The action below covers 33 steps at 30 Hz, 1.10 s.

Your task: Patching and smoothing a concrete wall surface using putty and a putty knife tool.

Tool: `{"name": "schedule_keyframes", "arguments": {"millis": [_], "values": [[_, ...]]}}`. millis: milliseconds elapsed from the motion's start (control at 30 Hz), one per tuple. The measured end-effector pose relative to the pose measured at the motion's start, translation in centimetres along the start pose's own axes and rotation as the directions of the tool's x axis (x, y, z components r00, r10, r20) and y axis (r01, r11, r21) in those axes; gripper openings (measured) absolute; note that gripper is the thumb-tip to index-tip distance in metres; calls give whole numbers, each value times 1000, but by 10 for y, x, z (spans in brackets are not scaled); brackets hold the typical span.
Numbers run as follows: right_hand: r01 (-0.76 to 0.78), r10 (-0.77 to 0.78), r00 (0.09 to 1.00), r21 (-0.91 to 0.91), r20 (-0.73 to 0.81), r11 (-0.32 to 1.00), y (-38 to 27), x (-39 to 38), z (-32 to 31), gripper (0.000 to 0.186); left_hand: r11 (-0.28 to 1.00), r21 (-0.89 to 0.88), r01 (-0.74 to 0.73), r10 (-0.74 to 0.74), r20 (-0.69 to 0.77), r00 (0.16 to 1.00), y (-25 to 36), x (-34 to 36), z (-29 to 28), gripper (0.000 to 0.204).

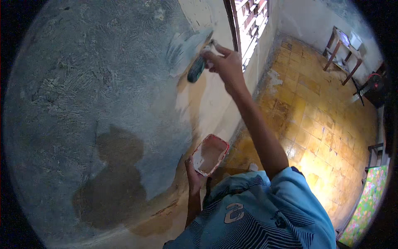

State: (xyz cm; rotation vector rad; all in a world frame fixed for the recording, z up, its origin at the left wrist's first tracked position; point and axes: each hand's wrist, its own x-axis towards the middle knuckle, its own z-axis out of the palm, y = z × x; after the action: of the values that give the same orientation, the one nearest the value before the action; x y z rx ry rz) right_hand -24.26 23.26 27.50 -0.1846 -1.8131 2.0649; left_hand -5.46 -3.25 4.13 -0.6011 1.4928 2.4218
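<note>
My right hand [222,62] is raised to the wall, its fingers closed around a putty knife [195,70] whose dark green handle points down and left. The blade, mostly hidden by the fingers, lies close to the wall; I cannot tell if it touches. Whitish smears coat my fingertips. Lower down, my left hand [195,172] grips the side of a rectangular tub [227,145] with a red rim. Pale paste [213,150] covers its inside. The wall [137,83] is rough blue-grey, with fresh whitish streaks and bare cream patches beside the knife.
A slatted window [251,25] lets in bright light just right of my right hand. Yellow tiles cover the floor [306,128]. A small wooden table [352,52] with things on it stands at the far right. Flowered green cloth [367,205] hangs at the lower right.
</note>
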Motion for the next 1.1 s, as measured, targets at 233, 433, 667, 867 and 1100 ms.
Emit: {"name": "schedule_keyframes", "arguments": {"millis": [233, 433, 667, 867, 1100], "values": [[177, -159, 980, -158, 118, 971, 13, -60, 46, 30, 999, 47, -20, 23, -71, 997, 3, -24, 9, 53], [-69, 56, 972, 45, 230, 997, -19, -135, 46, 31, 957, -269, 107, -70, 144, 987, 4, -15, 10, 51], [117, -116, 993, -112, 18, 987, 6, -26, 17, 34, 998, 56, -35, 34, 11, 999, 6, -19, 21, 50], [-12, -10, 970, 88, 244, 996, -28, -158, 66, 31, 994, 112, -8, 23, -132, 991, 9, -22, 10, 47], [89, -92, 995, -63, -37, 994, -17, 1, -17, 39, 1000, 6, -7, 7, 5, 1000, 9, -20, 27, 46]]}}
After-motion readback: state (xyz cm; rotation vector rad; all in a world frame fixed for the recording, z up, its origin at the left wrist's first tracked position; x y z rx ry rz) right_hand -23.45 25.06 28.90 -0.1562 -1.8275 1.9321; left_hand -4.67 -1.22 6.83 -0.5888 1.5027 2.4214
